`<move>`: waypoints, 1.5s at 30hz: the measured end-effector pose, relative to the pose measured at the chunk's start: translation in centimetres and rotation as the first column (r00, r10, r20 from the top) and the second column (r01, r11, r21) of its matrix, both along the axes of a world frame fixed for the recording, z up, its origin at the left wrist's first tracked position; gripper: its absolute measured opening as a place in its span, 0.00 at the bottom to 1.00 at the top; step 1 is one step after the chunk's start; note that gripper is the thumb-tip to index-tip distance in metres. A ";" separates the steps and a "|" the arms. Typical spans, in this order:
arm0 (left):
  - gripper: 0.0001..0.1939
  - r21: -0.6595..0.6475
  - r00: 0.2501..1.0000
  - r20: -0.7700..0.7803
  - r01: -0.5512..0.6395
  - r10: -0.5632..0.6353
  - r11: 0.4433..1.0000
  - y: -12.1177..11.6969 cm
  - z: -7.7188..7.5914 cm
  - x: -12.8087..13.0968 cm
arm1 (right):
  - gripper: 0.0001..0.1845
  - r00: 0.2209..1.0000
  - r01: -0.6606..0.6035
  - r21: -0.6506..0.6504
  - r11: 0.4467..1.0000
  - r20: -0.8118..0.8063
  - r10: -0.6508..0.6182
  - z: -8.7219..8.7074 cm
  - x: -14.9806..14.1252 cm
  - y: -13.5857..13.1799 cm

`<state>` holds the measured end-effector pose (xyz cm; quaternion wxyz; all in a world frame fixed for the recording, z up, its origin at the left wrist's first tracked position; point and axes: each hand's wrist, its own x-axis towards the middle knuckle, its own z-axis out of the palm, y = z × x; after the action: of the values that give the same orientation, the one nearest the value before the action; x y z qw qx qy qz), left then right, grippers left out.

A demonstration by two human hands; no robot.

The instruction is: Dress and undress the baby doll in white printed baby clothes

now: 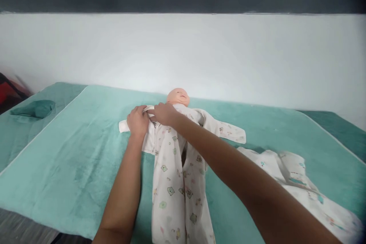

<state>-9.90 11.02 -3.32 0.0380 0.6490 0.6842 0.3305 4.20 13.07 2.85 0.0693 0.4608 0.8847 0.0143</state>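
Observation:
A baby doll (pixel 178 95) lies on its back, with its head toward the wall. Over its body is a white baby romper (pixel 168 183) printed with small green and brown animals, its legs stretching toward me. My left hand (pixel 138 121) is closed around the romper's sleeve on the left, whose pale cuff end sticks out past my fingers. Right beside it, my right hand (pixel 164 114) pinches the cloth near the doll's shoulder. A fold of fabric runs between the two hands. The doll's arm on that side is hidden. The other sleeve (pixel 231 131) lies spread out to the right.
More white printed baby clothing (pixel 311 198) lies bunched at the right, partly behind my right forearm. Beneath everything is a teal plush cover (pixel 74 167). A white wall (pixel 183 49) rises behind it. A red and black item (pixel 10 93) stands at the far left.

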 end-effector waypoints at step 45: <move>0.12 -0.169 0.744 -0.183 0.620 -0.642 0.767 -3.4 5.9 15.7 | 0.26 0.385 0.783 -0.072 0.618 -0.724 -0.572 -7.7 19.8 -8.2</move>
<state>5.83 7.64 2.57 0.0996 0.8731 0.4391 0.1869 23.96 4.91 -4.87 -0.3303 0.7586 0.5583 -0.0610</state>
